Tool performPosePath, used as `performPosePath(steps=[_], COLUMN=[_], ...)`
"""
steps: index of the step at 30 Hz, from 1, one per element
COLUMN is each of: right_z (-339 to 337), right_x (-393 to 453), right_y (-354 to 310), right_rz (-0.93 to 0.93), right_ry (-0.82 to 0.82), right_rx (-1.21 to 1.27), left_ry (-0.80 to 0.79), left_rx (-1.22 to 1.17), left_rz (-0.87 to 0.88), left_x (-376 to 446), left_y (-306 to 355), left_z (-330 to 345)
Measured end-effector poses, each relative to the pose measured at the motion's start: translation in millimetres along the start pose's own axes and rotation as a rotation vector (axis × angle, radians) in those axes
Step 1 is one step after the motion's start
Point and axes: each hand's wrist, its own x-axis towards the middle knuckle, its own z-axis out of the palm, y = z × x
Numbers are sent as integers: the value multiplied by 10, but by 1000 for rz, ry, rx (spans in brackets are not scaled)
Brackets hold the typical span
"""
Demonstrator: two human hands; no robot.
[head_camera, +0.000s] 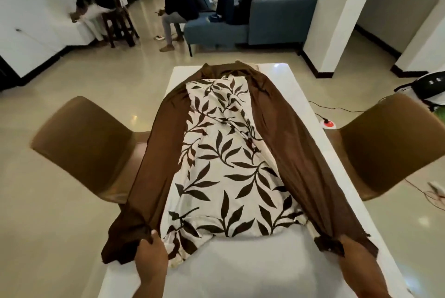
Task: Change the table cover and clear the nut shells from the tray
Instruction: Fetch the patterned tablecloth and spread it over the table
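Both hands, left (151, 253) and right (346, 247), clutch near corners of a plain brown cloth cover (298, 160) stretched along the white counter (240, 261). A cream leaf-print cloth (226, 172) lies bunched beneath, between two brown chairs (86, 143). The right fingers are hidden in fabric.

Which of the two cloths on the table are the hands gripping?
The plain brown cloth, gripped by left hand and right hand; the leaf-print cloth lies untouched.
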Motion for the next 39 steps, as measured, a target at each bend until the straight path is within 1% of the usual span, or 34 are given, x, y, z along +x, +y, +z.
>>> performPosePath(steps=[2, 3, 4, 5, 6, 7, 8, 9, 11, 12, 13, 14, 15, 16, 17, 19, 21, 25, 28, 31, 34, 36, 37, 39], right_z=[-20, -121, -198, -231, -264, -306, -295, -282, -272, -271, -243, -176, -117, -32, 81, 325, 518, 740, 803, 833, 990, 1025, 1075, 1256], right_x=[-152, -148, -205, -250, -296, -337, -336, -322, -472, -521, -555, -618, -672, -761, -868, -1072, -1221, -1497, -1590, -1582, -1607, -1598, -1606, -1670], right_y=[142, 153, 252, 349, 464, 591, 693, 674, 647, 551, 421, 287, 111, -35, -156, -351, -492, -629, -819, -1084, -1497, -1563, -1607, -1793], right_rz=[75, 168, 213, 245, 285, 245, 256, 262, 69, -48, -169, -298, -416, -512, -565, -594, -614, -685, -754, -782, -772, -757, -747, -698], right_ry=[-127, -159, -190, -269, -311, -293, -258, -135, -42, 44, 91, 100, 67, 18, -44, -167, -249, -350, -345, -350, -346, -357, -365, -399], right_rx=[-97, -91, -69, -136, -164, -248, -293, -288, -378, -347, -288, -245, -227, -219, -211, -175, -179, -256, -285, -297, -301, -341, -377, -428], left_ry=[-31, -43, -54, -61, -65, -74, -88, -103, -134, -147, -152, -152, -155, -155, -150, -126, -107, -69, -25, -24, 16, 80, 98, 67], left_rx=[29, 36, 41, 39, 31, 19, 2, -20, -65, -86, -121, -164, -211, -260, -307, -346, -337, -387, -384, -345, -198, -24, 57, 191], left_rz=[-28, -50, -72, -95, -118, -136, -145, -141, -131, -135, -147, -165, -199, -248, -288, -311, -293, -309, -341, -394, -434, -378, -286, 13], left_x=[-74, -106, -135, -152, -187, -223, -261, -304, -364, -409, -453, -487, -515, -584, -649, -767, -866, -993, -894, -707, -424, -484, -487, -284], left_y=[-217, -307, -396, -472, -556, -620, -689, -763, -892, -923, -961, -1018, -1053, -1087, -1116, -1195, -1267, -1429, -1628, -1851, -1989, -1937, -1908, -1879], left_z=[-112, -172, -235, -284, -350, -409, -471, -524, -585, -616, -636, -655, -667, -680, -682, -685, -703, -912, -1168, -1365, -1538, -1528, -1558, -1641])
